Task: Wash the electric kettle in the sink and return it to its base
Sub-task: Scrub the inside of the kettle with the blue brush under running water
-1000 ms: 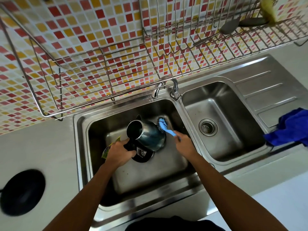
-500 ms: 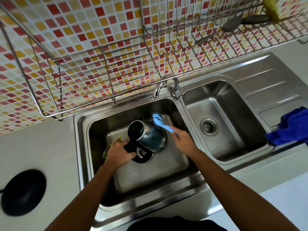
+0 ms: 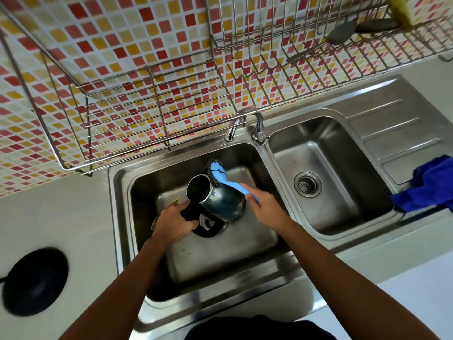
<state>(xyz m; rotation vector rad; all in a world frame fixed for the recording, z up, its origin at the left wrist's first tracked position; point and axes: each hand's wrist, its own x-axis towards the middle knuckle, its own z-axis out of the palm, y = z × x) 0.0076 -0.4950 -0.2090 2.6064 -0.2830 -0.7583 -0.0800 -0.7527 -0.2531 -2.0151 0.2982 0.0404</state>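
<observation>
2 hands divide the work over the left basin of the stainless steel double sink [image 3: 122, 217]: left hand [image 3: 172, 223] clasps the tilted steel electric kettle's [image 3: 218, 202] black handle, steadying it while right hand [image 3: 266, 207], closed around a light-blue long-handled brush [image 3: 225, 180], scrubs its wall.

Tiled kitchen wall behind a pale counter.

I see red, yellow and white mosaic tiles [image 3: 152, 28], a wire rack [image 3: 137, 99] mounted over them, and a blue cloth [image 3: 431, 187] on the steel drainboard [image 3: 392, 128].
</observation>
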